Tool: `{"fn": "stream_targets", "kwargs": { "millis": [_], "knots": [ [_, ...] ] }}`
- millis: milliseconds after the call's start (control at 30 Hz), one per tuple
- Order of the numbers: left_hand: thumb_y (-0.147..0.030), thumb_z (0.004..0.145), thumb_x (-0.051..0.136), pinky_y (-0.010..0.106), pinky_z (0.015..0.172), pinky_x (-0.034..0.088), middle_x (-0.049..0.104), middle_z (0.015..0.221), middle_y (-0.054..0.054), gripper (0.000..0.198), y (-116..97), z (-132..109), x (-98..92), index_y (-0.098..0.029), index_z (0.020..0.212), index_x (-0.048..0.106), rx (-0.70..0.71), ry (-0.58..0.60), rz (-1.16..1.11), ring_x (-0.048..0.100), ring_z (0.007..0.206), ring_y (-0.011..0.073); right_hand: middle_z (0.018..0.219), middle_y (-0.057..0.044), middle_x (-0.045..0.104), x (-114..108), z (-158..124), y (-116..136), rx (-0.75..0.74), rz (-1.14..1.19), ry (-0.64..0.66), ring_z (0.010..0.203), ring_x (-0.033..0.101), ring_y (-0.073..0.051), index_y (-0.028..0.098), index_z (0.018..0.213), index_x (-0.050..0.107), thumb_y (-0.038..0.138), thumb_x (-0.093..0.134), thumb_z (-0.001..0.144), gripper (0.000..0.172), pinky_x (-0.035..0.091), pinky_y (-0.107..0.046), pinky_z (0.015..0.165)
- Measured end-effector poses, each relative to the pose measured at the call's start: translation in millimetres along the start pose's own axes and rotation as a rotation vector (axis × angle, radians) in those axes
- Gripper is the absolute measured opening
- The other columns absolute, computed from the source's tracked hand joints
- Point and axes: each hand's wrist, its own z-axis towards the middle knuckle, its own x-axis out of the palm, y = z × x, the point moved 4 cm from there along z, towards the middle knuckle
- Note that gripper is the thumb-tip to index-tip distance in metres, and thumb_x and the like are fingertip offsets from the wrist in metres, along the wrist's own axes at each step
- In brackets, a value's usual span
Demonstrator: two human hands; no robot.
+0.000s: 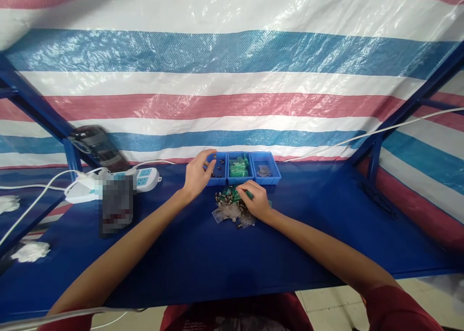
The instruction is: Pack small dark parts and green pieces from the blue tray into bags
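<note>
Grip of the right hand (pixel 256 199): thumb and forefinger drawn close together at the top of a mixed pile (pixel 232 211); from where I stand, I cannot tell whether anything is pinched between them. Left hand (pixel 196 177): thumb and fingers spread, poised at the left tray (pixel 219 181), no part visible in the gap.

Clock readings are from the worker's seat, twelve being straight ahead. Governing relation: the pile lies at about eight o'clock from the right hand, which is the nearer and covers its upper right edge; from the left hand it lies towards four. It is a loose heap of small metallic parts, clear bags and green packets, with no definite long axis.

At twelve from the pile, three trays stand side by side: the left tray with small dark parts (pixel 222 162), the middle tray (pixel 239 180) with green packets, the right tray (pixel 268 180) with clear bags. Obstructions noted: tray walls, and the left hand across the left tray's outer side. Well apart, between nine and ten, are a power strip (pixel 148 178), a dark cylinder (pixel 103 147) and a blurred dark object (pixel 116 208).
</note>
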Motion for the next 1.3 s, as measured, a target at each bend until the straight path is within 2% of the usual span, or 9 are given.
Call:
{"fn": "stream_targets", "kwargs": {
  "millis": [67,133,333,433,600,767,900,1100,1300],
  "knots": [
    [-0.026,0.084,0.056,0.024,0.062,0.046,0.061,0.116,0.007,0.03,4.3,5.7,-2.2,-0.019,0.112,0.059,0.001,0.056,0.16,0.054,0.052,0.0073,0.075,-0.006,0.063,0.0,0.2,0.2,-0.001,0.001,-0.001,0.072,0.058,-0.018,0.019,0.085,0.065,0.023,0.049,0.09,0.017,0.048,-0.031,0.068],
    [-0.026,0.082,0.057,0.025,0.062,0.045,0.064,0.111,0.005,0.025,6.3,9.9,-2.1,-0.019,0.105,0.063,-0.008,0.196,0.263,0.055,0.054,0.0097,0.076,-0.006,0.063,-0.2,0.5,0.8,-0.004,0.003,0.001,0.072,0.058,-0.018,0.018,0.086,0.064,0.022,0.048,0.09,0.017,0.048,-0.031,0.068],
    [-0.031,0.08,0.059,0.025,0.07,0.043,0.07,0.089,0.001,0.017,-3.9,-4.4,6.7,-0.024,0.094,0.067,0.009,0.885,0.418,0.064,0.084,0.0203,0.076,-0.007,0.062,-1.1,1.2,2.3,0.009,-0.002,0.008,0.072,0.058,-0.018,0.018,0.086,0.064,0.023,0.048,0.091,0.018,0.048,-0.032,0.068],
    [-0.03,0.077,0.064,0.026,0.068,0.043,0.069,0.091,0.002,0.026,-10.2,-17.0,11.0,-0.025,0.102,0.064,0.037,0.988,0.507,0.064,0.088,0.0232,0.076,-0.007,0.063,-0.7,1.1,2.3,0.008,-0.004,0.009,0.072,0.058,-0.018,0.018,0.086,0.064,0.023,0.048,0.091,0.018,0.048,-0.032,0.068],
    [-0.028,0.077,0.065,0.026,0.068,0.044,0.068,0.095,0.005,0.025,-9.7,-28.4,21.6,-0.024,0.102,0.063,0.112,0.975,0.559,0.064,0.09,0.0242,0.076,-0.006,0.063,-0.1,1.1,2.0,0.003,-0.011,0.004,0.072,0.058,-0.018,0.018,0.086,0.064,0.023,0.048,0.091,0.018,0.048,-0.032,0.068],
    [-0.019,0.08,0.059,0.027,0.065,0.044,0.068,0.088,0.007,0.008,-5.5,-31.1,30.3,-0.02,0.086,0.065,0.169,0.936,0.594,0.065,0.084,0.0238,0.076,-0.006,0.063,0.0,1.1,2.3,0.006,-0.014,0.011,0.072,0.058,-0.017,0.018,0.085,0.064,0.022,0.048,0.091,0.018,0.047,-0.031,0.068],
    [-0.015,0.081,0.056,0.025,0.063,0.043,0.068,0.084,0.007,0.009,-9.0,-31.0,31.6,-0.018,0.078,0.064,0.192,0.906,0.587,0.065,0.079,0.0213,0.075,-0.006,0.063,0.3,0.8,1.7,0.01,-0.022,0.016,0.072,0.058,-0.017,0.018,0.085,0.064,0.023,0.047,0.091,0.019,0.047,-0.032,0.068],
    [-0.021,0.085,0.052,0.023,0.054,0.037,0.066,0.082,0.004,0.013,-24.4,-24.3,20.4,-0.019,0.081,0.064,0.278,0.74,0.557,0.062,0.071,0.0178,0.077,-0.006,0.063,0.3,0.2,0.7,0.006,-0.027,0.006,0.074,0.058,-0.018,0.018,0.087,0.064,0.024,0.047,0.091,0.018,0.048,-0.032,0.07],
    [-0.028,0.09,0.05,0.021,0.056,0.037,0.066,0.081,0.001,0.018,-40.7,-24.8,20.9,-0.021,0.091,0.066,0.28,0.515,0.23,0.059,0.066,0.0114,0.085,-0.008,0.064,0.0,-0.4,-3.0,0.04,-0.047,0.015,0.08,0.06,-0.019,0.019,0.097,0.064,0.027,0.042,0.094,0.023,0.049,-0.033,0.074]
  ]
}}
